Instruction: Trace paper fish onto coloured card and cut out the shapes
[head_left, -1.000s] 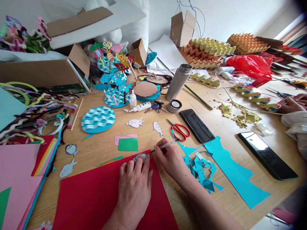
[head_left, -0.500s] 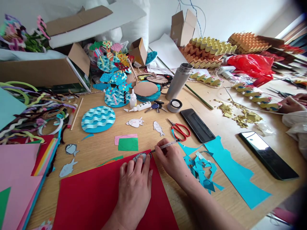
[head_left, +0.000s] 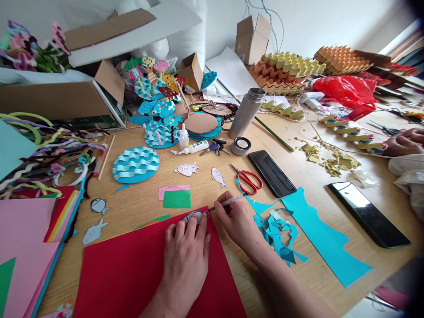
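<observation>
Fingers spread, my left hand (head_left: 186,260) presses a small paper fish (head_left: 195,216) flat near the top right corner of a red sheet (head_left: 122,269). My right hand (head_left: 236,221) pinches a slim pen (head_left: 234,199), its tip beside the fish at the sheet's corner. Part of the fish is hidden under my left fingertips. Beyond the hands lie a green paper piece (head_left: 177,199), two pale fish cutouts (head_left: 186,169) (head_left: 218,177) and red-handled scissors (head_left: 249,181).
Blue paper scraps (head_left: 281,234) and a dark phone (head_left: 272,173) lie at the right, with another phone (head_left: 369,215) farther out. A metal flask (head_left: 247,112) stands behind. Another person's hand (head_left: 406,141) is at the right edge. Coloured sheets (head_left: 26,229) fill the left.
</observation>
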{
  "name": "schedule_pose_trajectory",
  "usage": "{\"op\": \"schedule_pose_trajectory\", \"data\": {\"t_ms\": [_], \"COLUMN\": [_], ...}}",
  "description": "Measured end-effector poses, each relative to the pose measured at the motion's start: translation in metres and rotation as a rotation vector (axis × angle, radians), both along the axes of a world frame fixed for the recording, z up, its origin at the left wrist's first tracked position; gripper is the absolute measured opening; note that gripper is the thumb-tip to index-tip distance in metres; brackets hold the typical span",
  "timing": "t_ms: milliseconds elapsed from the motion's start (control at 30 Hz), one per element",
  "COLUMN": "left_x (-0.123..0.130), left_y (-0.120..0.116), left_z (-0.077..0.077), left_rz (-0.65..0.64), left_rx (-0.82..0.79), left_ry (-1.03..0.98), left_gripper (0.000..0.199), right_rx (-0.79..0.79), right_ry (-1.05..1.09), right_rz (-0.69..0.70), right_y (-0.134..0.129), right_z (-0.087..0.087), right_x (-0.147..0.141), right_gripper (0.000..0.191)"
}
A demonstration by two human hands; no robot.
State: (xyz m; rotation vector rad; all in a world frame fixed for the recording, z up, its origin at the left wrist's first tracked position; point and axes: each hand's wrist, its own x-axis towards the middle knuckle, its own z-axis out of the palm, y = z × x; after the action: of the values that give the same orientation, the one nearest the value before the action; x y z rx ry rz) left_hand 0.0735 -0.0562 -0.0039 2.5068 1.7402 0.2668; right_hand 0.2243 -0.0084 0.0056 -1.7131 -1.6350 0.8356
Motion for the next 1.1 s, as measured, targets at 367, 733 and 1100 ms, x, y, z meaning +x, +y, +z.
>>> {"op": "schedule_pose_trajectory", "data": {"t_ms": [367,733,1100], "left_x": [-0.003,-0.002,-0.011], "left_y": [0.002,0.002,0.017], "left_z": [0.001,0.008,0.018], "left_rz": [-0.016,-0.019,-0.127], "left_rx": [-0.038,-0.038,-0.101], "left_ry": [0.005,0.036,0.035], "left_gripper": [0.039,0.044,0.044], "right_rx": [0.038,0.021,0.069], "right_ry": [-0.051,-0.011,-0.007], "right_rz": [0.059,0.031,-0.079], "right_y": [0.000,0.004,-0.007], "right_z": [0.004,0.001,-0.006], "right_x": [0.005,0.004,-0.006], "right_gripper": [0.013,0.011,0.010]}}
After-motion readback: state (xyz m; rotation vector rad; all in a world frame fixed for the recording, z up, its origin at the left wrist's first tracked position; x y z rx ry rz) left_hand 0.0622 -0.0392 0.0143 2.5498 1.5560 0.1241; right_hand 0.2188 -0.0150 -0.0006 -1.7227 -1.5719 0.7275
